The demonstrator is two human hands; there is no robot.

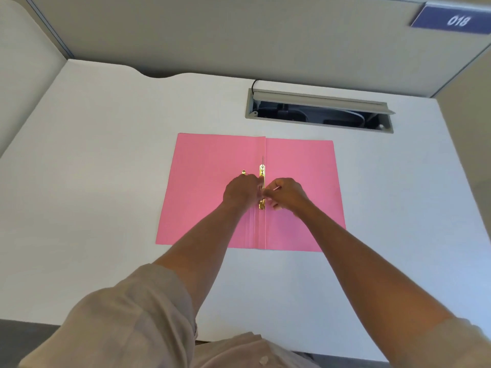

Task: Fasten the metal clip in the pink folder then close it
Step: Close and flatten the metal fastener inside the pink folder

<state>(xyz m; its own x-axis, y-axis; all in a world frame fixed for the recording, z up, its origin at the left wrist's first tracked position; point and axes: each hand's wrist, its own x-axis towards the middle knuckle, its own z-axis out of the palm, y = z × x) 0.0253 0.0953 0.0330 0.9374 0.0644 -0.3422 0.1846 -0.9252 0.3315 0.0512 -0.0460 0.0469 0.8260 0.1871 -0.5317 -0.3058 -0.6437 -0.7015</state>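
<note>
A pink folder (207,166) lies open and flat on the white desk (106,155). A gold metal clip (262,172) runs along its centre fold. A small gold piece (243,172) sits on the left flap, just above my left hand (240,191). My left hand rests on the clip's middle from the left, fingers curled against it. My right hand (288,195) meets it from the right, fingertips pinched on the clip's thin metal prong. The middle of the clip is hidden by my fingers.
A cable slot (318,110) with a raised grey lid opens in the desk beyond the folder. Grey partition walls stand at the back and right, with a blue sign (455,20) reading 018. The desk's near edge runs by my body.
</note>
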